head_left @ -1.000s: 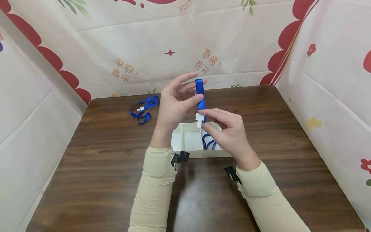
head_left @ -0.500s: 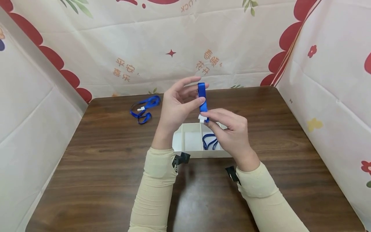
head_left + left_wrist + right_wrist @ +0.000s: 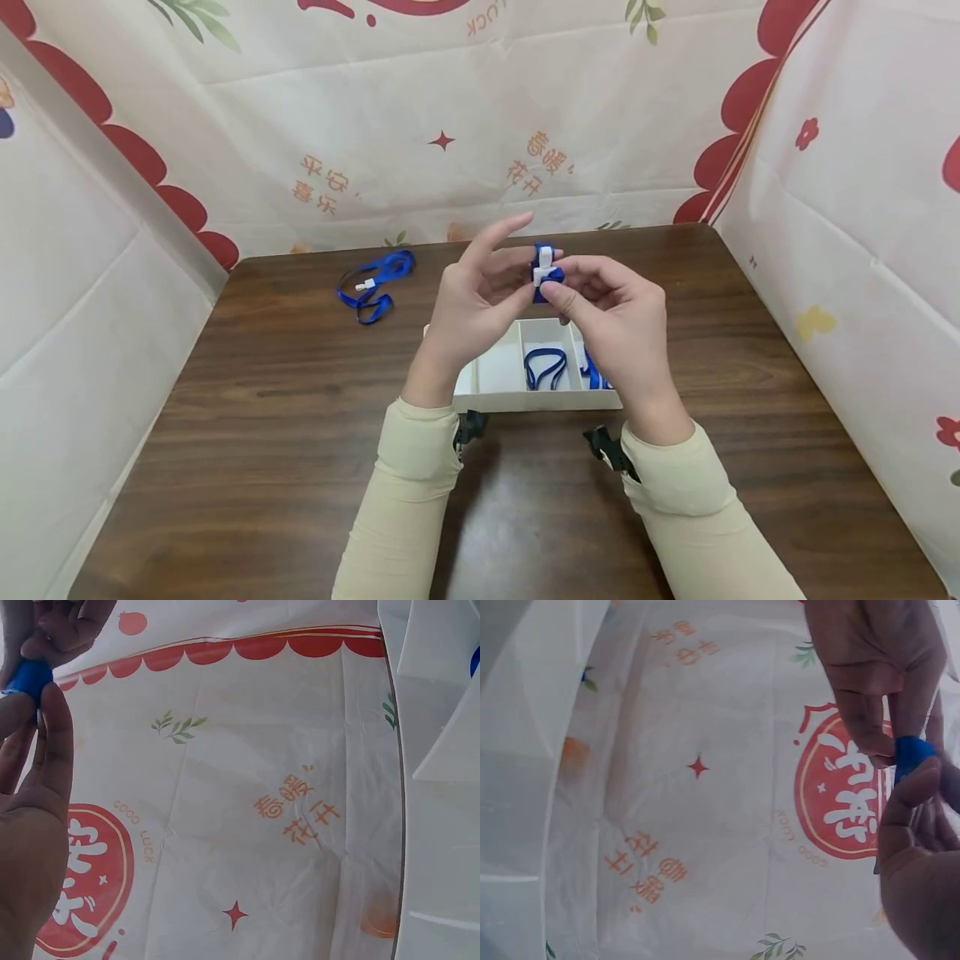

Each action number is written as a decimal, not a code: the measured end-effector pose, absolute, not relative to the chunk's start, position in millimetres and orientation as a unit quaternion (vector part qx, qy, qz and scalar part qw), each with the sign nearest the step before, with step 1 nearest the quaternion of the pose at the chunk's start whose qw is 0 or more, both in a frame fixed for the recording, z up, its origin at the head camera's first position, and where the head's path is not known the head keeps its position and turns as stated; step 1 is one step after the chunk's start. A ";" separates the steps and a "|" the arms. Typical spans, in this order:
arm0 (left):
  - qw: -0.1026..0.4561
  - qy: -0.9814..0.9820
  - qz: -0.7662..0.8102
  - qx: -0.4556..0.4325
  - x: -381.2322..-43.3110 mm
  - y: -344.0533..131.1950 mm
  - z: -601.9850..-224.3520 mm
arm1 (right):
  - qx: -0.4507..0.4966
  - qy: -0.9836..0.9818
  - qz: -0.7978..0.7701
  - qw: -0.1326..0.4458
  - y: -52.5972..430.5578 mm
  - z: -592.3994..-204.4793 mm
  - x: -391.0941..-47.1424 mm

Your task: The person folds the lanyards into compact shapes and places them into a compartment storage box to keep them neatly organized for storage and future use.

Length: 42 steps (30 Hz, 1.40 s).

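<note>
Flipped upward, the white clip [image 3: 544,258] now sits against the blue lanyard [image 3: 557,274]. Left grip [image 3: 478,307] and right grip [image 3: 622,321] pinch it, probably keeping folds tight.

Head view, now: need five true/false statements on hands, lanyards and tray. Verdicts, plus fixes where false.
1. Left hand and right hand both hold the held blue lanyard. True.
2. The clip on the held blue lanyard is black. False: the clip is white.
3. A thin dark blue loop lies inside the tray. True.
4. The loose blue lanyard lies right of the tray. False: the loose blue lanyard is on the table, to the left and farther back.
5. The tray's rightmost compartment holds a blue strap, partly hidden by the right hand. True.
</note>
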<state>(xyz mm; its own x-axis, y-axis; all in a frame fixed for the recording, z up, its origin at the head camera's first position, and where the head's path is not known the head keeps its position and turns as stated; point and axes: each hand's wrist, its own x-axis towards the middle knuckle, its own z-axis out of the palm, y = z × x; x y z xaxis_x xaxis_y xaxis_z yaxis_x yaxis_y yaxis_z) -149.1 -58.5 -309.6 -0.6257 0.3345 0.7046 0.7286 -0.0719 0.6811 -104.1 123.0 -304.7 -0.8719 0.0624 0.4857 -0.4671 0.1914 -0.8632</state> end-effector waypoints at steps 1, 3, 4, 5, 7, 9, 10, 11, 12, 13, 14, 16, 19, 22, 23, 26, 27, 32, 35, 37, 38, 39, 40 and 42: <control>0.167 -0.666 -0.606 -0.401 -148.0 -57.7 -310.2 | 0.124 -0.740 0.629 0.203 122.8 -303.2 -103.8; 0.174 -0.672 -0.599 -0.399 -146.2 -56.4 -311.4 | 0.105 -0.739 0.637 0.190 122.7 -301.0 -103.3; 0.177 -0.675 -0.596 -0.398 -145.6 -55.9 -311.6 | 0.099 -0.740 0.639 0.185 122.7 -300.3 -103.4; 0.179 -0.678 -0.592 -0.397 -145.1 -55.5 -311.9 | 0.094 -0.740 0.640 0.181 122.7 -299.8 -103.6; 0.183 -0.682 -0.587 -0.397 -144.0 -54.5 -312.3 | 0.085 -0.739 0.646 0.170 123.0 -299.6 -104.1; 0.183 -0.683 -0.585 -0.397 -142.7 -53.9 -312.6 | 0.073 -0.739 0.651 0.157 123.7 -300.1 -104.3; 0.184 -0.684 -0.583 -0.397 -141.9 -53.7 -312.7 | 0.068 -0.740 0.652 0.151 124.1 -300.5 -104.3; 0.186 -0.686 -0.581 -0.397 -141.1 -53.5 -313.1 | 0.062 -0.741 0.653 0.145 124.5 -301.0 -104.4; 0.186 -0.686 -0.580 -0.398 -140.2 -53.4 -313.2 | 0.059 -0.740 0.655 0.139 124.9 -301.5 -104.4; 0.187 -0.686 -0.580 -0.398 -139.4 -53.5 -313.4 | 0.057 -0.738 0.658 0.134 125.2 -301.9 -104.5; 0.186 -0.687 -0.581 -0.396 -138.4 -53.6 -313.4 | 0.056 -0.737 0.661 0.130 125.6 -302.3 -104.8; 0.184 -0.689 -0.584 -0.388 -136.9 -53.6 -313.1 | 0.059 -0.726 0.673 0.125 126.4 -302.5 -106.2; 0.179 -0.691 -0.599 -0.363 -136.1 -52.1 -312.3 | 0.064 -0.698 0.704 0.117 127.2 -303.0 -108.4; 0.180 -0.688 -0.618 -0.336 -136.9 -49.3 -313.9 | 0.066 -0.681 0.721 0.112 126.4 -304.1 -109.5; 0.182 -0.684 -0.625 -0.328 -137.1 -48.5 -314.6 | 0.065 -0.678 0.723 0.110 125.7 -304.8 -109.6; 0.199 -0.675 -0.640 -0.307 -137.7 -47.3 -317.3 | 0.066 -0.679 0.722 0.112 122.9 -305.9 -109.9; 0.206 -0.672 -0.644 -0.301 -137.6 -47.3 -317.3 | 0.068 -0.680 0.722 0.113 122.1 -306.2 -110.2; 0.223 -0.663 -0.655 -0.286 -138.5 -47.7 -315.5 | 0.075 -0.694 0.706 0.124 121.4 -306.2 -110.7; 0.219 -0.668 -0.654 -0.279 -138.3 -47.2 -315.6 | 0.066 -0.721 0.677 0.130 122.8 -306.4 -109.2; 0.205 -0.680 -0.651 -0.269 -136.8 -47.0 -315.2 | 0.058 -0.737 0.660 0.131 123.3 -307.0 -108.2; 0.195 -0.688 -0.649 -0.259 -135.7 -47.2 -314.5 | 0.056 -0.742 0.655 0.133 123.2 -307.1 -107.8; 0.181 -0.696 -0.649 -0.248 -134.7 -47.6 -313.3 | 0.054 -0.746 0.650 0.135 123.0 -307.3 -107.5; 0.165 -0.704 -0.650 -0.234 -133.8 -48.1 -311.7 | 0.053 -0.749 0.646 0.137 122.8 -307.6 -107.4; 0.125 -0.713 -0.660 -0.201 -132.4 -49.0 -307.8 | 0.052 -0.754 0.639 0.144 122.2 -308.3 -107.4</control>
<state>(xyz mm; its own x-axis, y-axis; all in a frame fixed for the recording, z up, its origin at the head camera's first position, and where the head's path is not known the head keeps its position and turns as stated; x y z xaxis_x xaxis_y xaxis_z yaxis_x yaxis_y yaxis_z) -132.4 -49.0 -307.8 -0.8884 0.1214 0.4427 0.4507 0.0483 0.8913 -107.4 122.2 -308.3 -0.9532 0.1053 0.2834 -0.2625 0.1771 -0.9486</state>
